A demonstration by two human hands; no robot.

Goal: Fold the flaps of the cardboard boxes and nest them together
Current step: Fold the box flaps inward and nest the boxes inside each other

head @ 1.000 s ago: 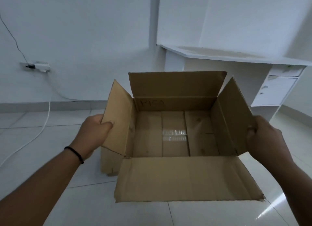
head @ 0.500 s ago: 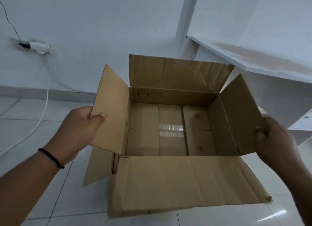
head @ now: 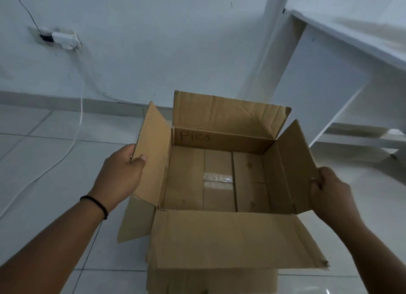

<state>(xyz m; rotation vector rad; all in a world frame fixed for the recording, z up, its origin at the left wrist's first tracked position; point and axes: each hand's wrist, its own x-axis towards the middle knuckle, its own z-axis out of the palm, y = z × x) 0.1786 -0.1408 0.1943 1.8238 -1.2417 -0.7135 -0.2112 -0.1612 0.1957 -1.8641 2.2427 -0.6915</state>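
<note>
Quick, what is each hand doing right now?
Left hand: closed on the box's left flap.
Right hand: closed on the box's right flap.

The cardboard box [head: 219, 177] bottom is cut off by the lower edge.

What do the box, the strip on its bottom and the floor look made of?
Box: brown corrugated cardboard, matte, creased with frayed flap edges. Strip: probably clear plastic tape, glossy, catching light. Floor: likely glazed ceramic tile, pale, with grout lines and reflections.
</note>
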